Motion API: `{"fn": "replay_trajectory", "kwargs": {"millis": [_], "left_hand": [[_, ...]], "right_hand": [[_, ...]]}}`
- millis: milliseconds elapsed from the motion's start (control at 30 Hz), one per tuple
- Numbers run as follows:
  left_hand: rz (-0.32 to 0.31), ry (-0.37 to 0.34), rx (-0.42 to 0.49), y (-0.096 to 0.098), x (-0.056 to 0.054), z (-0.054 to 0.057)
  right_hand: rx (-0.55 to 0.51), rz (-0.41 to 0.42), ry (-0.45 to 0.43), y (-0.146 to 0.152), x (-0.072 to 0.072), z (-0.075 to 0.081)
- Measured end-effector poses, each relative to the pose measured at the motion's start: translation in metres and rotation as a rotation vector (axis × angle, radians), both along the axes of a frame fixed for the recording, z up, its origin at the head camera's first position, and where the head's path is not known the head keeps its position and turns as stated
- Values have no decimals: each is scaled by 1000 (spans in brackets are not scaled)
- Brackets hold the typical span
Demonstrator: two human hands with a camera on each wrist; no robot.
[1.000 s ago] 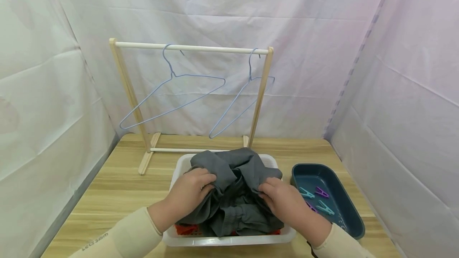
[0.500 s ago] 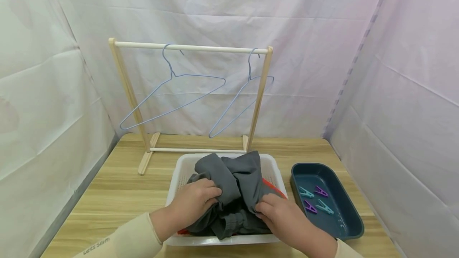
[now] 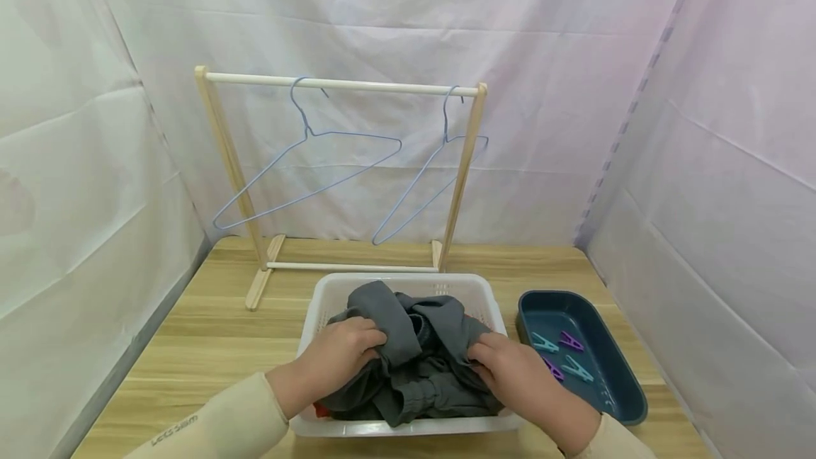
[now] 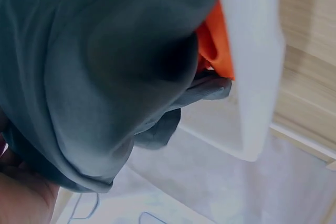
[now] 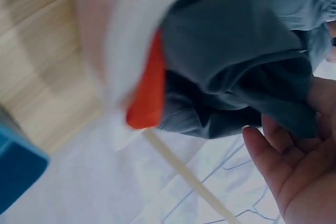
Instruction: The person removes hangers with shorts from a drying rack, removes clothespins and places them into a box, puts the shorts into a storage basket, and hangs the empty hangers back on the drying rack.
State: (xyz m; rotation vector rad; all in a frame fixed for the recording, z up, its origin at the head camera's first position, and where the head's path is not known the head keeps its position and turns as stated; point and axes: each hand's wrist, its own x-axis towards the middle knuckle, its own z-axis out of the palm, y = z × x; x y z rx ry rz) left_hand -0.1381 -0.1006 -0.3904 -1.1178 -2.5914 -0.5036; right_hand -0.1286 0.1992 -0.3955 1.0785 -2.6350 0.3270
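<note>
A bunched dark grey garment (image 3: 446, 392) lies in a white plastic basket (image 3: 398, 428). One stretch of its edge is gathered like an elastic band, as the right wrist view shows. My left hand (image 3: 342, 353) pinches a fold at the garment's left side. On the other side, my right hand (image 3: 513, 374) holds cloth between thumb and fingers; in the right wrist view this hand (image 5: 304, 166) shows its palm beneath the fabric. Orange cloth (image 4: 215, 40) peeks out between the grey garment and the basket wall.
Behind the basket stands a wooden rack (image 3: 468, 168), with a left blue wire hanger (image 3: 307, 134) and a right one (image 3: 408, 190) on its bar. To the right, a dark blue tray (image 3: 612, 353) holds several clothespins (image 3: 576, 368). White curtains surround the wooden table (image 3: 210, 346).
The garment's raised part has dropped lower into the basket. My right hand shifted left and pulled the cloth inward, then moved back right. My left hand stayed almost in place, still gripping.
</note>
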Motion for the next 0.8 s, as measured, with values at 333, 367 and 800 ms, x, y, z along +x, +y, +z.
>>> {"fn": "replay_trajectory", "kwargs": {"millis": [333,367,800], "left_hand": [[27,-160,-99,-5,-9,-6],[24,-169,-116,-5,-10,-7],[-18,-145,-335,5,-19,-22]], "right_hand": [[206,-143,-52,8,-15,-19],[218,-151,-72,7,-17,-21],[235,-95,-285,-3,-36,-34]]}}
